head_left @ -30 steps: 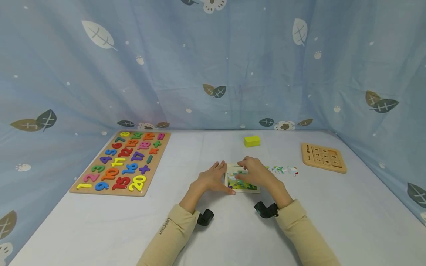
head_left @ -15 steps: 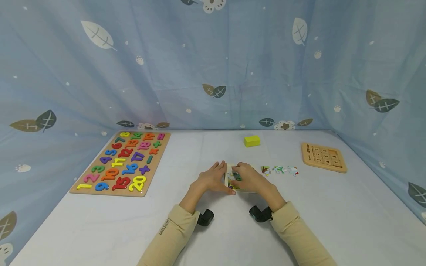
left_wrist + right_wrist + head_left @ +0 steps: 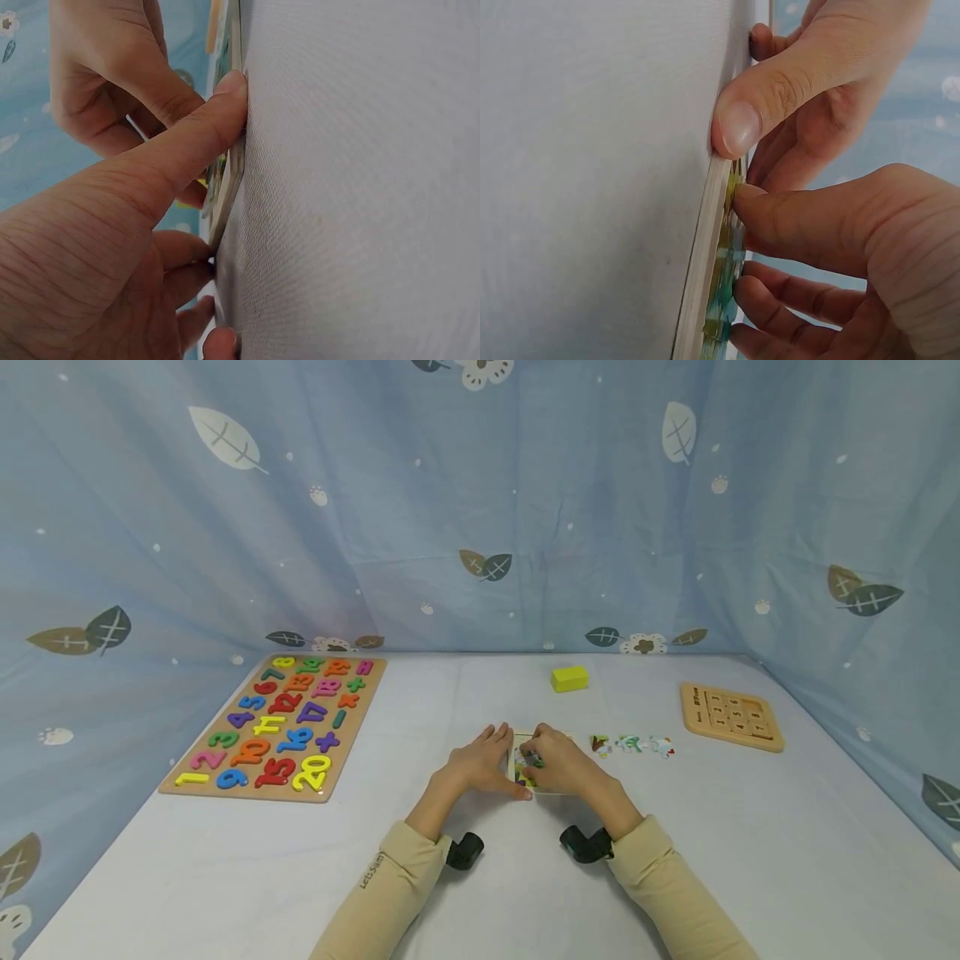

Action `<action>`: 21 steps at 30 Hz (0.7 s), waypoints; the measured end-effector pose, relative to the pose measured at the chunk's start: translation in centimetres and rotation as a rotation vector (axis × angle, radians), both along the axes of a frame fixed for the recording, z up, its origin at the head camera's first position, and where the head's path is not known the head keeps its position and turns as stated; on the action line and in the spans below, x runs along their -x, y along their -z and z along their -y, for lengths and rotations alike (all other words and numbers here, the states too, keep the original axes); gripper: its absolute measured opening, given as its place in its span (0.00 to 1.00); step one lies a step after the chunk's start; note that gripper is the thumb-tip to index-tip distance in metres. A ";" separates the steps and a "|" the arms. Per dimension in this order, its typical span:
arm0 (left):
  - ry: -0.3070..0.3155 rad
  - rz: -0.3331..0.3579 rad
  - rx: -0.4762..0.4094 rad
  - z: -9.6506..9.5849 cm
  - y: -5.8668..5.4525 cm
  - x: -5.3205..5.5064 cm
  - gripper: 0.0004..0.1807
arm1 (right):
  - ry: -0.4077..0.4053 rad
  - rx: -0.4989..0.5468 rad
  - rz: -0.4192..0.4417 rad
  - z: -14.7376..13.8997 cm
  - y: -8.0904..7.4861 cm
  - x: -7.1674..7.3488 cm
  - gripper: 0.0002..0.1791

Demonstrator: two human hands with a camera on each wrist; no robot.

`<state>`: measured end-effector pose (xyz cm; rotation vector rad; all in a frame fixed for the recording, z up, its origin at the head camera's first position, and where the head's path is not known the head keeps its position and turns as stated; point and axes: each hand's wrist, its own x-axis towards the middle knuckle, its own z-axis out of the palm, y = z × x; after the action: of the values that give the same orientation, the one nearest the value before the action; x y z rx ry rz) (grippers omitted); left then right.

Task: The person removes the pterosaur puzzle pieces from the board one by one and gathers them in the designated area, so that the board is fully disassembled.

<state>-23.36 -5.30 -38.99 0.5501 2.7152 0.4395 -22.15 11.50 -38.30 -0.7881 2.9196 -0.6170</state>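
Observation:
A small jigsaw puzzle tray (image 3: 703,247) with a pale wooden rim lies flat in the middle of the table, its picture mostly green and yellow. My left hand (image 3: 476,766) holds its left side, thumb at the near edge and fingers along the left edge. Over the tray, my right hand (image 3: 564,766) bends its thumb and fingers down onto a dark green puzzle piece (image 3: 533,759) and pinches it. That hand hides much of the picture. Just right of the tray lie loose puzzle pieces: a brown one (image 3: 600,745), a green-and-white one (image 3: 630,743) and a white one (image 3: 663,747).
At the left lies a wooden number board (image 3: 262,735) with colourful numerals. A yellow-green block (image 3: 569,679) stands behind the tray. Far right is a wooden number slide puzzle (image 3: 731,717). A blue patterned curtain (image 3: 420,510) hangs behind the table.
My right hand has moved left over the tray and drawn its thumb and fingers closer together, uncovering the brown loose piece. The left hand stays at the tray's left side.

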 end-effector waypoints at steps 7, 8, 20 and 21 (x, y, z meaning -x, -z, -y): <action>0.007 0.001 0.001 0.0 0.0 0.0 0.59 | 0.014 0.005 -0.063 0.0 0.1 -0.1 0.18; 0.006 0.001 0.002 0.0 -0.1 0.0 0.59 | 0.015 0.005 -0.072 0.1 0.1 -0.1 0.17; -0.002 0.007 0.019 -0.1 0.0 0.0 0.60 | 0.050 0.030 -0.141 0.3 0.3 -0.1 0.15; -0.002 0.007 0.021 -0.2 0.0 0.1 0.60 | 0.052 0.029 -0.146 0.3 0.3 -0.1 0.15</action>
<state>-23.41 -5.15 -38.96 0.5400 2.7109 0.4126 -22.05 11.19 -38.64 -0.7947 3.0793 -0.6337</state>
